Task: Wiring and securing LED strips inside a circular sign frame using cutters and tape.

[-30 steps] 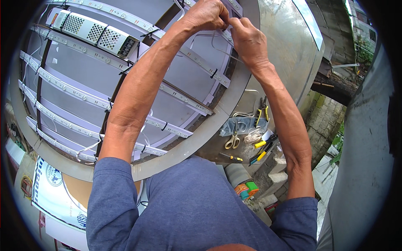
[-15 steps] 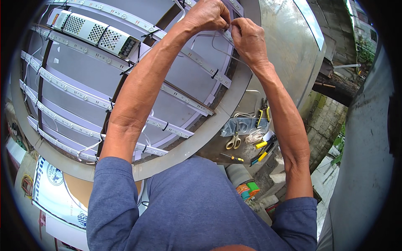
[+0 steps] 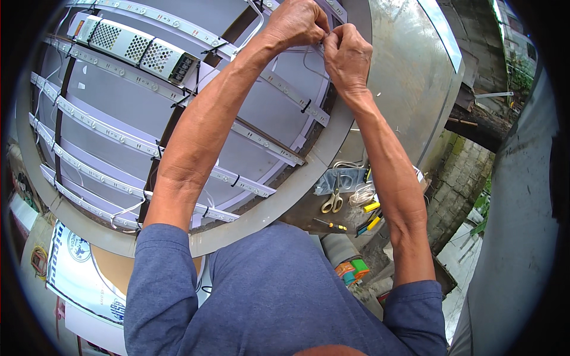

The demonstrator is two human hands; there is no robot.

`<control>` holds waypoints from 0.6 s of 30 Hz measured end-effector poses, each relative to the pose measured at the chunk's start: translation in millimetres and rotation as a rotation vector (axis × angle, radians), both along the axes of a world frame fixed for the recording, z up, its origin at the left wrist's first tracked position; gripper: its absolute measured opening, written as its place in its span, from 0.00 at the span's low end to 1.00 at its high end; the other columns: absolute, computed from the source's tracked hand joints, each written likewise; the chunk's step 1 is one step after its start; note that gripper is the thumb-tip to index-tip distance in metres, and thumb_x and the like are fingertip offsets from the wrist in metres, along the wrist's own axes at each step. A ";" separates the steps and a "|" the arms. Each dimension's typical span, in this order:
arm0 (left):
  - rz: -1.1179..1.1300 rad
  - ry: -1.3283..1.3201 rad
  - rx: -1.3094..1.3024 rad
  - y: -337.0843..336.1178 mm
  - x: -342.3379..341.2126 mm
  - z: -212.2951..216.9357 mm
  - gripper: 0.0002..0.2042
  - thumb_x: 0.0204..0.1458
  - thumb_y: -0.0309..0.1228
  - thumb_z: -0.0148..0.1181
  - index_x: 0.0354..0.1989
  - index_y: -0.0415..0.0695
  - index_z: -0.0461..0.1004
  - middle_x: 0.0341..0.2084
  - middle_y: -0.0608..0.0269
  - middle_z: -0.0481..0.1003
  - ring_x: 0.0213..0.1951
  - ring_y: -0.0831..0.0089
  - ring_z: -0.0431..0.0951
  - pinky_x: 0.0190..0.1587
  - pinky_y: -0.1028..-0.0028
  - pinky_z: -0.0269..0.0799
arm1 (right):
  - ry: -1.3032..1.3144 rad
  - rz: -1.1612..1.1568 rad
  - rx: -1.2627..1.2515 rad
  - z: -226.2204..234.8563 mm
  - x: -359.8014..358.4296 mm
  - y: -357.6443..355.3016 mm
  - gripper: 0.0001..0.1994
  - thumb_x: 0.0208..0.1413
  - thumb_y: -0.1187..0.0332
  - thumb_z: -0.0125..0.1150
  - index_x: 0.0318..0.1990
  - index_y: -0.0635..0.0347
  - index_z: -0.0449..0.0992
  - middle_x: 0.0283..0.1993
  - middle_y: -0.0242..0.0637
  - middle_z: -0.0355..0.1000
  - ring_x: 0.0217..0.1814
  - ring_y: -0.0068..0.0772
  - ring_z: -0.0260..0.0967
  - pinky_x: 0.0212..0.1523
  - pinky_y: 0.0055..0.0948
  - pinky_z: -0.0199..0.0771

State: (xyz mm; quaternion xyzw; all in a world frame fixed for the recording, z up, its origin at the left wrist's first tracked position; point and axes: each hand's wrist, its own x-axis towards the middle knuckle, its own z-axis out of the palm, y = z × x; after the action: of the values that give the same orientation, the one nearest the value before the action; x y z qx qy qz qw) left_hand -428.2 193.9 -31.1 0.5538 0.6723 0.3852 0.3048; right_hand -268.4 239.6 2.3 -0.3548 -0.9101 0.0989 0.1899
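Note:
Both my hands are raised to the top of a large round sign frame. My left hand and my right hand meet fingertip to fingertip and pinch a thin white wire that loops down between them. Inside the frame, several light strips run in parallel across a white back panel. A perforated metal power supply box is mounted at the upper left. What the fingertips grip exactly is hidden by the fingers.
Below the frame's right side lie scissors, a yellow-handled screwdriver, a coil of clear wire and yellow tools. Coloured tape rolls sit lower. A curved metal sheet rises at right; printed banners lie lower left.
My hands have drawn closer together on the wire at the frame's top; the wire loop below them has shifted slightly. Nothing else moved.

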 end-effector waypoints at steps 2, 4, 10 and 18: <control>0.016 -0.025 -0.031 -1.0 2.1 4.3 0.11 0.44 0.32 0.70 0.36 0.45 0.87 0.29 0.56 0.85 0.31 0.67 0.85 0.40 0.71 0.81 | 0.057 -0.061 -0.022 -0.9 0.3 -5.4 0.06 0.57 0.72 0.62 0.38 0.66 0.77 0.31 0.48 0.79 0.32 0.46 0.79 0.38 0.37 0.79; 0.033 -0.052 -0.061 -1.1 2.6 5.1 0.11 0.44 0.33 0.70 0.36 0.44 0.87 0.29 0.56 0.85 0.31 0.67 0.85 0.40 0.71 0.81 | 0.183 -0.185 -0.222 2.7 2.8 -12.2 0.07 0.59 0.73 0.61 0.41 0.67 0.78 0.33 0.47 0.81 0.33 0.40 0.82 0.38 0.34 0.81; 0.049 -0.042 0.001 -1.5 2.5 -0.1 0.11 0.45 0.34 0.70 0.36 0.44 0.87 0.30 0.57 0.85 0.31 0.68 0.85 0.40 0.71 0.81 | 0.176 -0.090 -0.176 7.0 4.0 -20.6 0.10 0.57 0.75 0.60 0.44 0.71 0.78 0.37 0.54 0.79 0.38 0.54 0.79 0.42 0.43 0.79; 0.078 -0.057 -0.026 -3.7 7.7 5.4 0.10 0.47 0.33 0.70 0.35 0.42 0.87 0.29 0.55 0.85 0.31 0.69 0.86 0.40 0.73 0.82 | 0.191 -0.173 -0.169 8.0 1.6 -25.4 0.09 0.56 0.74 0.61 0.41 0.68 0.81 0.35 0.52 0.79 0.36 0.51 0.78 0.41 0.42 0.78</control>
State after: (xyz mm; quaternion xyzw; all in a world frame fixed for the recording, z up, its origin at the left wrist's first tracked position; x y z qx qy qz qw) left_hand -420.5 190.2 -25.7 0.5121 0.6892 0.4037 0.3159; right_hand -266.8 214.2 10.4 -0.4354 -0.8424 0.1916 0.2532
